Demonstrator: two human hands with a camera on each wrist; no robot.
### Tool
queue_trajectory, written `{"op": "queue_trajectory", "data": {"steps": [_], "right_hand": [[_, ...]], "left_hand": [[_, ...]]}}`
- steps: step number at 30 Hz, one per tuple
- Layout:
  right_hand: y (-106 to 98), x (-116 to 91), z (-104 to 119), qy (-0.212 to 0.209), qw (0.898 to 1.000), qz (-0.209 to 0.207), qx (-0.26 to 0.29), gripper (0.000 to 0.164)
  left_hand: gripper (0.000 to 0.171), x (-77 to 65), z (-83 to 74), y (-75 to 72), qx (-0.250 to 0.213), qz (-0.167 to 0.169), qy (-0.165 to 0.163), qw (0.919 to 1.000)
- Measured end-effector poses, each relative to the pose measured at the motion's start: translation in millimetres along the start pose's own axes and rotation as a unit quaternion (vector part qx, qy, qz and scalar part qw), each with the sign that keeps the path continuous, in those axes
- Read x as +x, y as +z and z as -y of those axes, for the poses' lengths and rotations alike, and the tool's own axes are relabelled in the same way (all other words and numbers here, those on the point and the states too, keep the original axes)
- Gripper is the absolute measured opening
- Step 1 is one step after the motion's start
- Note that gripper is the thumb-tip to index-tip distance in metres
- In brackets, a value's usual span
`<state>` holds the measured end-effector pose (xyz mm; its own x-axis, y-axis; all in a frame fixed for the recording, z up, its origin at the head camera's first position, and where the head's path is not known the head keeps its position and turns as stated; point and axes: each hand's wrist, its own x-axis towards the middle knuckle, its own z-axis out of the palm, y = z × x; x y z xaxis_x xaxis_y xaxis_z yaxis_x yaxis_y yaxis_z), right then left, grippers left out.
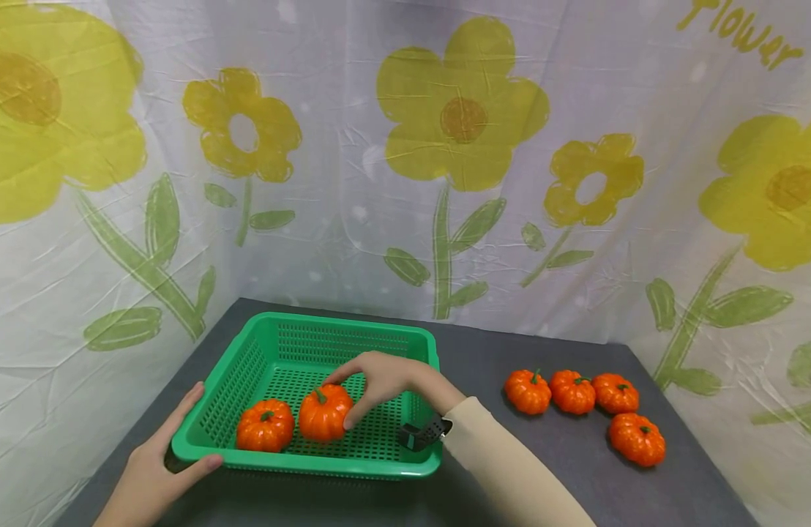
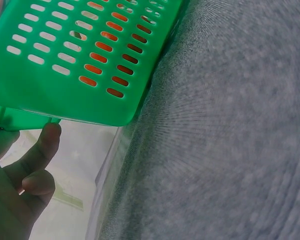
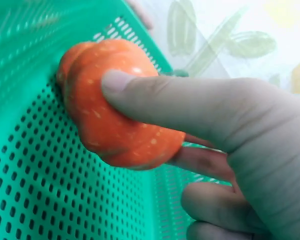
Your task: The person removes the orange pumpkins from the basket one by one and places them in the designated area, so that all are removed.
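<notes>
Cream sleeve [image 1: 514, 465] foremost; right hand [image 1: 382, 380] pinches 1 orange pumpkin [image 1: 323, 416] inside green basket [image 1: 313, 462], beside 2nd pumpkin [image 1: 265, 428]. Left hand [image 1: 157, 465] grips basket's near-left corner. 4 pumpkins [image 1: 572, 394] on dark table [image 1: 478, 373], right.

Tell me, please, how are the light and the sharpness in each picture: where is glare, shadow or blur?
Head view: mostly clear, small glints on the pumpkins at right, dark shadow below the front of the green basket; left wrist view: left hand in shade, grey table soft in detail; right wrist view: curtain washed out, basket wall blurred at upper left, pale glint on the held pumpkin.
</notes>
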<state>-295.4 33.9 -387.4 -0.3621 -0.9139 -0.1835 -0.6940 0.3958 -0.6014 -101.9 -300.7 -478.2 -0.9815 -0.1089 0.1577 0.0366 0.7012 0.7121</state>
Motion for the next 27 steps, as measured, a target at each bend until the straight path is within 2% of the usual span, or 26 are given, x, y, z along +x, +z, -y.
{"op": "queue_trajectory", "data": {"steps": [12, 18, 27], "right_hand": [[8, -20, 8, 0.005, 0.994, -0.103, 0.033, 0.069], [12, -30, 10, 0.022, 0.985, -0.163, 0.044, 0.073], [17, -43, 13, 0.028, 0.973, -0.220, 0.062, 0.071]], "left_hand": [[0.105, 0.8, 1.1, 0.0, -0.002, -0.005, 0.002, 1.0000], [0.106, 0.6, -0.2, 0.9, -0.001, -0.007, 0.003, 1.0000], [0.106, -0.5, -1.8, 1.2, -0.003, -0.009, 0.005, 0.9999]]}}
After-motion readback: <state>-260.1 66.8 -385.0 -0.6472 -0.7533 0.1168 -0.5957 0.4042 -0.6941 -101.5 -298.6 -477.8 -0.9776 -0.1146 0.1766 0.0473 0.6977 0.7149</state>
